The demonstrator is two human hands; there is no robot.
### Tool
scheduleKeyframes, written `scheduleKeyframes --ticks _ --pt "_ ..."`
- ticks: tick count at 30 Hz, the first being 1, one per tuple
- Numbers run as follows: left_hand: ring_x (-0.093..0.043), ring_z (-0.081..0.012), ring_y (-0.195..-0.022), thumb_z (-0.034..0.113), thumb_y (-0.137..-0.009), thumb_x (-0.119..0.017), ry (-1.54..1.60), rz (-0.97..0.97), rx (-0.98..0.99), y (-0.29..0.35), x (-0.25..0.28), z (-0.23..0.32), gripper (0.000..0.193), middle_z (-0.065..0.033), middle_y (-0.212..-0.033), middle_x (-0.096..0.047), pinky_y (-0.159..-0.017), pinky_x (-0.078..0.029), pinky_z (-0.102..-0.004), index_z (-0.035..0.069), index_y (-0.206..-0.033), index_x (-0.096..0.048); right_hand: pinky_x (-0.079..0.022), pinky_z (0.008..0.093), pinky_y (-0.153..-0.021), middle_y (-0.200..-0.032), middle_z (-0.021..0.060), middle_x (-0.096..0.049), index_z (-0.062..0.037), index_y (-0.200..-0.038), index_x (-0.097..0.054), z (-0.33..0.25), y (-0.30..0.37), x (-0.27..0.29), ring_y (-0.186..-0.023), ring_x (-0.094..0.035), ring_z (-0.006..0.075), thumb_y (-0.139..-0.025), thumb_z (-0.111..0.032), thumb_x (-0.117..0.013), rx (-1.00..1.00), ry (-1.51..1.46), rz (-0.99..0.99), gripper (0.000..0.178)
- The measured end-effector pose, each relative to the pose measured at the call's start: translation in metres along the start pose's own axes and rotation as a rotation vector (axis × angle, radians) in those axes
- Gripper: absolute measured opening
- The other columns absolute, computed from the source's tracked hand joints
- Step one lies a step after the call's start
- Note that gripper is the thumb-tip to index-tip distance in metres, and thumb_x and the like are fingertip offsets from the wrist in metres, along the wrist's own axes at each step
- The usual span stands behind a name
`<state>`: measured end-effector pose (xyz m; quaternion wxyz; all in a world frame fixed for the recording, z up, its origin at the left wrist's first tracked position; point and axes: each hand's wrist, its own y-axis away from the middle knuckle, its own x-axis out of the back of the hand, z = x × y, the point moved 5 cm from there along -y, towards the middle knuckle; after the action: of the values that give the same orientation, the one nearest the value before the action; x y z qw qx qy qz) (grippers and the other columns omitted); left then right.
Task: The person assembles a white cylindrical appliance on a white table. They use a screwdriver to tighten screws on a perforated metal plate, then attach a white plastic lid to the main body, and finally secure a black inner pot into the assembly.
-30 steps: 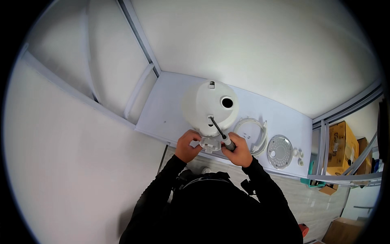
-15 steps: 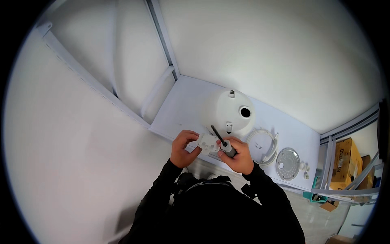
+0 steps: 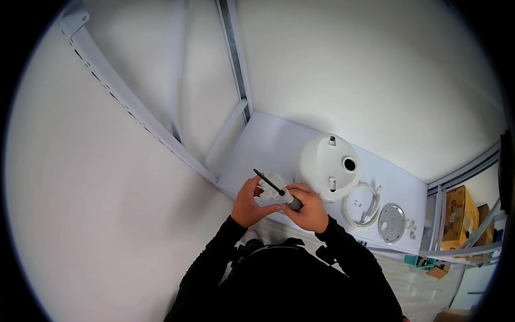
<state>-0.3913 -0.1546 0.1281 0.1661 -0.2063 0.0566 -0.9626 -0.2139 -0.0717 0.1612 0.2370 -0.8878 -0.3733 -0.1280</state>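
Observation:
My left hand (image 3: 248,204) is closed around the edge of a white moulded plastic part (image 3: 274,181), held above the near edge of the table. In my right hand (image 3: 311,211) is a screwdriver with a grey handle (image 3: 293,202). Its dark shaft crosses over the plastic part and points up to the left. The fingertips of my right hand are close to the part's right side; whether they also grip it I cannot tell. Just beyond my right hand stands a large white rounded housing (image 3: 317,170) with a dark round hole and two small brackets on top.
Right of the housing lies a coiled white cable (image 3: 346,210) with small screws (image 3: 358,203) inside its loop. A round grey perforated plate (image 3: 393,225) and several small white pieces (image 3: 412,235) lie farther right. Frame rails (image 3: 131,107) border the table (image 3: 268,134). Boxes (image 3: 456,214) stand at far right.
The view has shifted, so the table sits lower and farther right. The screwdriver's shaft now slants farther left across the plastic part, and my hands are closer together.

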Motion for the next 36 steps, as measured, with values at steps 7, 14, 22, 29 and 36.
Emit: scheduleKeyframes --ticks 7,14,22,29,36 --pt "-0.062 -0.0262 -0.105 0.026 -0.072 -0.090 -0.041 -0.040 0.052 -0.015 0.024 -0.058 0.081 -0.0144 -0.120 -0.057 -0.090 -0.053 -0.0400 0.000 -0.138 -0.050 -0.054 0.0377 -0.088 -0.119 0.0158 -0.068 0.0003 -0.118 -0.067 0.005 -0.023 -0.041 -0.102 -0.069 0.0330 -0.084 -0.003 -0.075 -0.051 -0.007 -0.089 0.035" --pt "-0.056 -0.0356 -0.114 0.025 -0.072 -0.089 -0.323 -0.015 0.047 -0.022 0.035 -0.135 0.078 -0.0164 -0.120 -0.054 -0.096 -0.049 -0.0446 0.003 -0.136 -0.052 -0.050 0.0340 -0.079 -0.103 0.0110 -0.065 -0.0005 -0.112 -0.065 0.023 -0.027 -0.055 -0.088 -0.063 0.0241 -0.088 -0.004 -0.074 -0.146 0.009 0.035 0.027" --pt "-0.055 -0.0370 -0.109 0.028 -0.066 -0.089 -0.561 0.020 0.010 -0.026 0.038 -0.172 0.077 -0.0139 -0.115 -0.057 -0.092 -0.046 -0.0493 0.006 -0.133 -0.056 -0.044 0.0298 -0.069 -0.081 0.0030 -0.058 -0.0047 -0.109 -0.068 0.026 -0.027 -0.054 -0.074 -0.051 0.0128 -0.089 -0.005 -0.073 -0.356 0.003 0.132 0.021" --pt "-0.052 -0.0378 -0.113 0.031 -0.064 -0.091 -0.590 -0.018 0.056 -0.031 0.037 -0.179 0.081 -0.0127 -0.121 -0.054 -0.093 -0.044 -0.0500 0.009 -0.133 -0.056 -0.046 0.0309 -0.068 -0.085 0.0072 -0.061 -0.0037 -0.111 -0.066 0.021 -0.034 -0.058 -0.072 -0.055 0.0166 -0.089 -0.007 -0.074 -0.303 0.044 0.179 0.024" --pt "-0.050 -0.0394 -0.117 0.032 -0.061 -0.094 -0.459 -0.056 0.032 -0.032 0.039 -0.190 0.092 -0.0192 -0.127 -0.050 -0.100 -0.044 -0.0496 0.005 -0.139 -0.053 -0.047 0.0317 -0.068 -0.087 0.0091 -0.064 -0.0033 -0.106 -0.067 0.019 -0.035 -0.051 -0.073 -0.057 0.0188 -0.087 -0.006 -0.075 -0.298 0.037 0.227 0.020"
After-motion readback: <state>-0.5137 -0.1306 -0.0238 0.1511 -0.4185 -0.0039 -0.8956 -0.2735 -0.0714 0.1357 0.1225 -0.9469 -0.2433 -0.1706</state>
